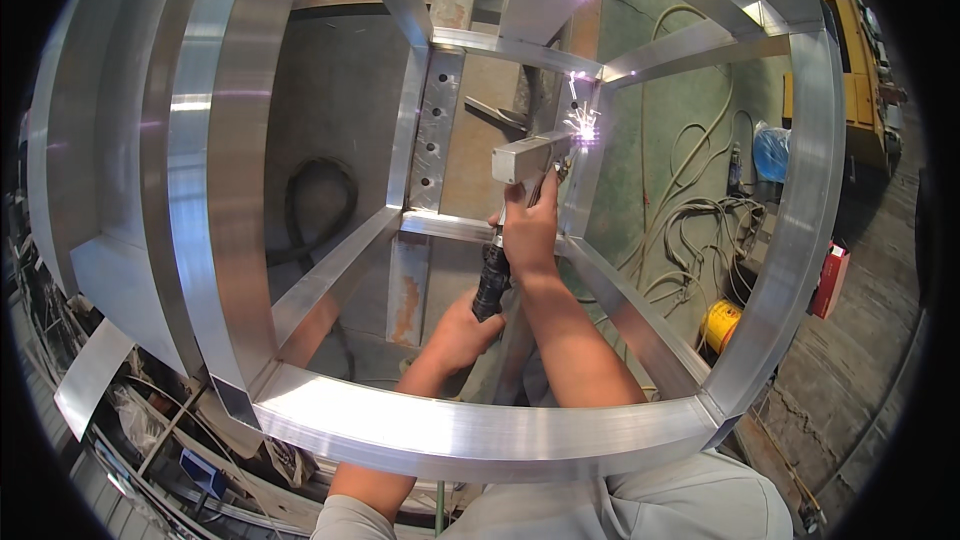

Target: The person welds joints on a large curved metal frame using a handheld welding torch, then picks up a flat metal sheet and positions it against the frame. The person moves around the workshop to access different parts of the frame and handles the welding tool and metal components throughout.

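My left hand [462, 340] is wrapped round the black handle of a welding torch [491, 285]. Further forward, my right hand [532, 230] is closed round the torch's front part, fingers pointing up along it. Just above those fingers is a boxy silver metal piece [520, 161]; I cannot tell whether it belongs to the torch. Bright sparks [585, 132] with a purple glow burst beside its far end, at an upright of the shiny metal frame [480, 430]. Both arms reach inside this frame, past its near bar. The torch's tip is hidden by glare.
Frame bars surround my arms on every side. A perforated metal strip [426, 140] lies left of the torch. Tangled hoses and cables [690, 230], a yellow reel [720, 325] and a blue bundle [771, 152] are on the floor at right. A black hose [320, 205] loops at left.
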`<act>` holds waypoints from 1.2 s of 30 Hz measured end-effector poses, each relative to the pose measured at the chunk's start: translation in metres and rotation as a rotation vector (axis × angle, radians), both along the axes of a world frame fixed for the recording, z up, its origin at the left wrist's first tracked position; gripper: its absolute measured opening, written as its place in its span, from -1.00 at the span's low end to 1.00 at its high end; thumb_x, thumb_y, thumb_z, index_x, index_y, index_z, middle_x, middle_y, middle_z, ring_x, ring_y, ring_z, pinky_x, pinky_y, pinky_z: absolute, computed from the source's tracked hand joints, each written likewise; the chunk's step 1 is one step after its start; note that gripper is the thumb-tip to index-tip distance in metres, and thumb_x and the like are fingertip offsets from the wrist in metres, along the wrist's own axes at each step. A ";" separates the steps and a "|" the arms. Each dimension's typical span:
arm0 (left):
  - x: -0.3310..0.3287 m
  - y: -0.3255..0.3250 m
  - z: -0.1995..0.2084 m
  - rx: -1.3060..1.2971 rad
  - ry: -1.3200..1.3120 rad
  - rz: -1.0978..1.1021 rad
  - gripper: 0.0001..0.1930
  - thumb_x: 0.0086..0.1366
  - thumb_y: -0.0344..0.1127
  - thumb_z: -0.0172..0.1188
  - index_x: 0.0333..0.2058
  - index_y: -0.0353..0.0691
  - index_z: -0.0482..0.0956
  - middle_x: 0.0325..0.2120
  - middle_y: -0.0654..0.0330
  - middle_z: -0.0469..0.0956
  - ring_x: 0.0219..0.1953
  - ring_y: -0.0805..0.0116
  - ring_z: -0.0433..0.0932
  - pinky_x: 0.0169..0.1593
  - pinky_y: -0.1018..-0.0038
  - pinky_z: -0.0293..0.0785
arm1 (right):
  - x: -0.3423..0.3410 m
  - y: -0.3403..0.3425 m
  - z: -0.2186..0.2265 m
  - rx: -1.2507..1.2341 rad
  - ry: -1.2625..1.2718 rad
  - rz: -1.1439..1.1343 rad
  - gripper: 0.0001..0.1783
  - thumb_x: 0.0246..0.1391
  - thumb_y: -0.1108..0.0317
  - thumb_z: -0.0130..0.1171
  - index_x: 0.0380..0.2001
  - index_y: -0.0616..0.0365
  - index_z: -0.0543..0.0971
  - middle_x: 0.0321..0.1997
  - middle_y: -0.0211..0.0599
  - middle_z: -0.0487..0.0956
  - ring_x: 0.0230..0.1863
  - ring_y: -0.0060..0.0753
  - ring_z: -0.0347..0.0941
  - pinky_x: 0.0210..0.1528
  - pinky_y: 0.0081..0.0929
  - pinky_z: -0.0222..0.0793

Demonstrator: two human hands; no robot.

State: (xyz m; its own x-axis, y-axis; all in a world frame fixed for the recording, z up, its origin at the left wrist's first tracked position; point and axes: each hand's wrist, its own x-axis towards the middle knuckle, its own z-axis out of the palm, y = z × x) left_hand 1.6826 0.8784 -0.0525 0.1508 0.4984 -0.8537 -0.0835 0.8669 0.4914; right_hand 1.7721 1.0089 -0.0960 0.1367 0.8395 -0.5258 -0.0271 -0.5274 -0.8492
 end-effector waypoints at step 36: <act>0.004 -0.028 0.008 -0.010 0.066 -0.047 -0.83 0.22 -0.40 0.24 -0.31 -0.21 0.39 -0.60 0.33 0.39 -0.61 0.53 0.39 -0.51 0.49 0.34 | 0.004 -0.021 0.016 -0.251 -0.132 0.065 -0.01 0.25 -0.01 0.22 0.50 0.07 -0.11 -0.21 -0.19 0.59 -0.56 -0.47 0.52 -0.50 -0.45 0.42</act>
